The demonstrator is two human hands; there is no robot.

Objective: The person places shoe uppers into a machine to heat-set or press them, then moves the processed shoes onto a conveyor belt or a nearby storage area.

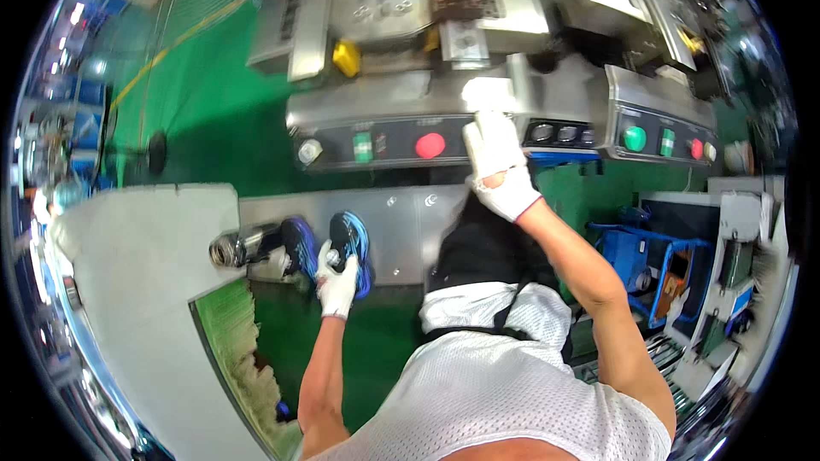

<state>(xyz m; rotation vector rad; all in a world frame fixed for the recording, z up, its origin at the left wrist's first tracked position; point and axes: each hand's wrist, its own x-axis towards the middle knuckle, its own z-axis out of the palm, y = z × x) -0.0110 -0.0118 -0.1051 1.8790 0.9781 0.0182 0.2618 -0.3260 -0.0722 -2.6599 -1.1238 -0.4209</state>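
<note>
Touching left hand (336, 288), ahead and right: blue-and-black shoe (348, 237).

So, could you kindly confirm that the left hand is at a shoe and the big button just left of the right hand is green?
Not quite: the head view shows the big button is red; the left hand is at a shoe.

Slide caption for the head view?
Gloved left hand on a blue-black shoe, gloved right hand at a machine's control panel.
</note>
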